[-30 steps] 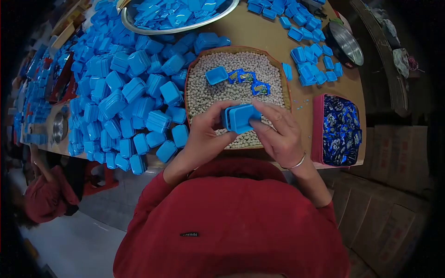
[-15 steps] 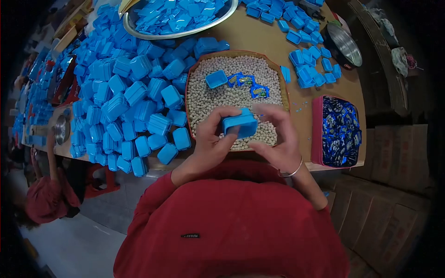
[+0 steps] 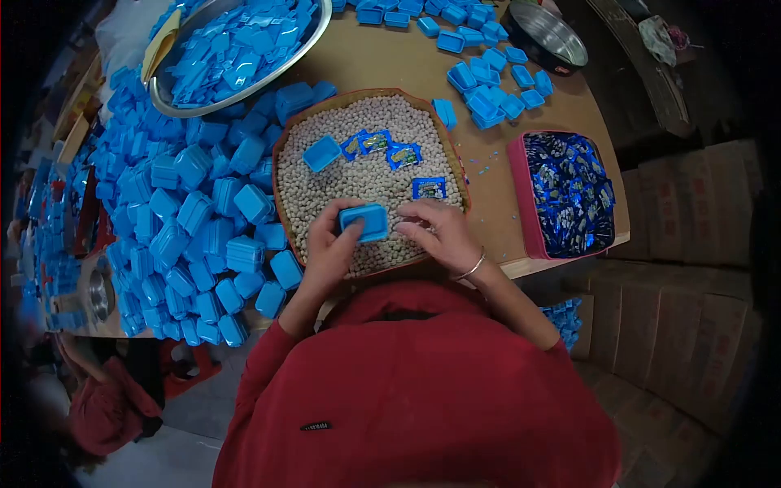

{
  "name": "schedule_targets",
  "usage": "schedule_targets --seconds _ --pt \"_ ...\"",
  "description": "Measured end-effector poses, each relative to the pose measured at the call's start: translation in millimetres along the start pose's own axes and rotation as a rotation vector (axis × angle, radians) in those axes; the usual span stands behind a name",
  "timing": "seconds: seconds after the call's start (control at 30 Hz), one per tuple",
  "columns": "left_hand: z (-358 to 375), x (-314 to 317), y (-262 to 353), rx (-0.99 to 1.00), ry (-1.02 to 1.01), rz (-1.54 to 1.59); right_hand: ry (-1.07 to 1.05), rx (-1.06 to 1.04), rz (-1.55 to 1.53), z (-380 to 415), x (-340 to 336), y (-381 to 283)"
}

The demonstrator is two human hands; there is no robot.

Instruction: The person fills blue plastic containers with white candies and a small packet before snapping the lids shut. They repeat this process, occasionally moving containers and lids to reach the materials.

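Note:
My left hand (image 3: 332, 244) grips a small blue plastic box (image 3: 368, 221) over the near part of a tray of pale round beads (image 3: 317, 195). Just right of the box is my right hand (image 3: 439, 233), its fingers apart and bent toward the box, with nothing visible between them. On the beads rest an open blue tub (image 3: 322, 153) and several small blue packets, among them one packet (image 3: 429, 189) just beyond my right hand.
Closed blue boxes (image 3: 195, 211) are heaped at left, below a metal basin (image 3: 313, 41) of blue pieces. Empty tubs (image 3: 486, 106) and a metal bowl (image 3: 561, 41) lie at the back right. A pink-sided bin (image 3: 529, 199) holds blue packets. Another person (image 3: 110, 407) is at lower left.
The view has shifted, moving the table's contents left. The box in my left hand is tilted differently, my right hand's fingers are closer together, and another packet shows on the beads.

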State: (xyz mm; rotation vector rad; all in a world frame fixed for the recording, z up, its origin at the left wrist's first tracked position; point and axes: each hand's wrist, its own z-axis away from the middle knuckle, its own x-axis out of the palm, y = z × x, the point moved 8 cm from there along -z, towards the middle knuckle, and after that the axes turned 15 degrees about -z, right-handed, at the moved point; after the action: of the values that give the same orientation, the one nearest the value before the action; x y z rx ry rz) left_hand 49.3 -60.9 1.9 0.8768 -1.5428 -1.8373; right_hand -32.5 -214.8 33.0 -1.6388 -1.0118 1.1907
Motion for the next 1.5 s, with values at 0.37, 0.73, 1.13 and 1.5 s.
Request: schedule_targets --seconds 0.37,0.73,1.13,1.5 --pt "-8 -17 -18 -0.178 0.072 0.150 -0.138 -0.095 0.923 -40 -12 30" --pt "-7 -19 -19 -0.210 0.076 0.159 -0.362 -0.186 0.747 -109 -13 59" --pt "-10 -11 -13 -0.106 0.024 0.259 -0.310 -0.123 0.010 -70 16 -25" --pt "-5 -16 6 0.066 0.069 0.191 -0.124 -0.139 0.195 -68 50 -69"
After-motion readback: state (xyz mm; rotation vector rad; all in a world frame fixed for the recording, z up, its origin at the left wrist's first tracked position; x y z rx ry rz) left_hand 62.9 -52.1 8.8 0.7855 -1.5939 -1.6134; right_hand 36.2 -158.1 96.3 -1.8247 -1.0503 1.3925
